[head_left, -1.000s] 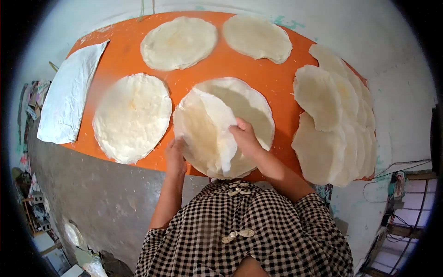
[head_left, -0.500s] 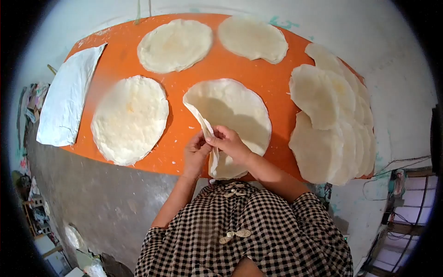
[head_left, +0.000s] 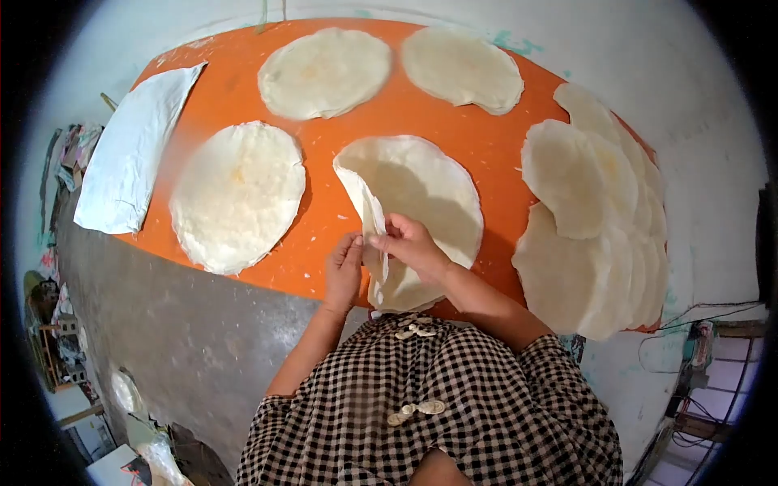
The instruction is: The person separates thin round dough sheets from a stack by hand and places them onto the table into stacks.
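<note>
In front of me a pale, thin round flatbread [head_left: 429, 178] lies on the orange table, apparently in layers, with its left edge lifted and curled toward the middle. My right hand [head_left: 413, 247] grips this raised edge between thumb and fingers. Just left of it, my left hand [head_left: 344, 271] is closed in a pinch at the same edge; its fingertips meet the rim, though the exact contact is small in view. The near end of the curled flap hangs below both hands, close to my checked clothing.
Another round flatbread stack [head_left: 239, 198] lies to the left. Two more, a left one [head_left: 324, 73] and a right one [head_left: 462, 69], are at the back. Overlapping flatbreads [head_left: 567, 259] cover the right end of the orange table [head_left: 324, 150]. A folded white cloth [head_left: 134, 150] lies far left.
My left hand has shifted slightly away from my right hand along the curled edge. The whole view has turned a little, so the table appears moved right.
</note>
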Demonstrator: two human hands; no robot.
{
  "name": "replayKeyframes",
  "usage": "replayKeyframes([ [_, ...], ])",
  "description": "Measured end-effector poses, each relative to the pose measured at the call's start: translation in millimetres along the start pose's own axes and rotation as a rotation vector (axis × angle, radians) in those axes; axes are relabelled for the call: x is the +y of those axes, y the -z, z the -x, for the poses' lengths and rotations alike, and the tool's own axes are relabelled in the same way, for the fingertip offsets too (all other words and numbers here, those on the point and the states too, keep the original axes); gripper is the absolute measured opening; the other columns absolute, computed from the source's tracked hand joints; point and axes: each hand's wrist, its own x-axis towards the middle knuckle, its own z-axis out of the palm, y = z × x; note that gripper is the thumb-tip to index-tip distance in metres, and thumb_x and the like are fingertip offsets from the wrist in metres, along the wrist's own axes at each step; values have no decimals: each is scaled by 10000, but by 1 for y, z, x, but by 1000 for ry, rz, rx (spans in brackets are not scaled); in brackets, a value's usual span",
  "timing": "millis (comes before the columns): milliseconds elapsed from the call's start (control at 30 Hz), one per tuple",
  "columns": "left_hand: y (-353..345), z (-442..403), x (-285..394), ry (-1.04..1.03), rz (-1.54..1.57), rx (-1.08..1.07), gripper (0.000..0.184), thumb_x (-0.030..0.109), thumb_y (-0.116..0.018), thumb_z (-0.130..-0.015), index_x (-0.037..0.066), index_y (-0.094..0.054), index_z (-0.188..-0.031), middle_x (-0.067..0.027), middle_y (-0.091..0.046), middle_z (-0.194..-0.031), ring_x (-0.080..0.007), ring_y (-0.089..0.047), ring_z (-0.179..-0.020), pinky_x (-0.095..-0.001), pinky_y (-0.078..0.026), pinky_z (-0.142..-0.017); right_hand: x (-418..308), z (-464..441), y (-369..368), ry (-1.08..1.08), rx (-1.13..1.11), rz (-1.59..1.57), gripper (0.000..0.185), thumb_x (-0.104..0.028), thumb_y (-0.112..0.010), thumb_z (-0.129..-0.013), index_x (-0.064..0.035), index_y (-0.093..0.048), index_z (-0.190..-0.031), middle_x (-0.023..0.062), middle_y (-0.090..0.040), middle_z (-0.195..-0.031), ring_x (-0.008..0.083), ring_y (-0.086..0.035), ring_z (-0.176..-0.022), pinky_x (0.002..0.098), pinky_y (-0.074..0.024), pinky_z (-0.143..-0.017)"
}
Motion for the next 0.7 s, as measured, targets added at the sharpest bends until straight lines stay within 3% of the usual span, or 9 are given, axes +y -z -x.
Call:
replayKeyframes([
  [133,1,0,5,140,257,43,205,183,-442,-913,18,-553,-966,-14,-568,-892,-81,-502,-822,-221,-405,-726,7,-3,-5,133,53,284,430,-105,-635,-738,-1,-458,-1116,72,-566,-943,152,-548,-848,291,-455,-735],
  [267,-20,10,18,32,199,24,166,170,-475,-895,30,-557,-927,3,-567,-856,-71,-495,-768,-213,-396,-711,6,0,-7,191,117,469,438,-87,-633,-707,14,-459,-1096,102,-579,-926,179,-555,-852,324,-455,-748],
  [333,-23,7,12,2,86,31,148,161,-493,-883,33,-559,-917,5,-567,-848,-69,-493,-747,-214,-396,-711,4,4,1,130,60,312,421,-90,-620,-715,8,-467,-1096,100,-582,-934,176,-555,-858,324,-454,-751],
  [467,-22,2,8,41,182,82,114,138,-510,-867,40,-562,-896,9,-562,-820,-65,-492,-740,-225,-406,-689,10,0,21,109,-20,184,382,-96,-598,-738,11,-492,-1089,95,-588,-951,165,-557,-864,311,-454,-749],
  [567,-17,1,7,81,233,140,105,136,-515,-861,47,-563,-888,10,-558,-816,-68,-494,-740,-227,-408,-678,4,0,31,-109,24,-30,344,-79,-580,-755,20,-516,-1078,88,-588,-964,163,-563,-858,303,-455,-754],
  [700,34,-12,-14,45,190,272,122,128,-516,-835,32,-561,-897,-13,-559,-812,-114,-522,-734,-251,-426,-665,-6,-4,68,-126,140,-45,283,-56,-588,-764,-11,-562,-1042,67,-610,-921,149,-583,-813,299,-474,-730],
])
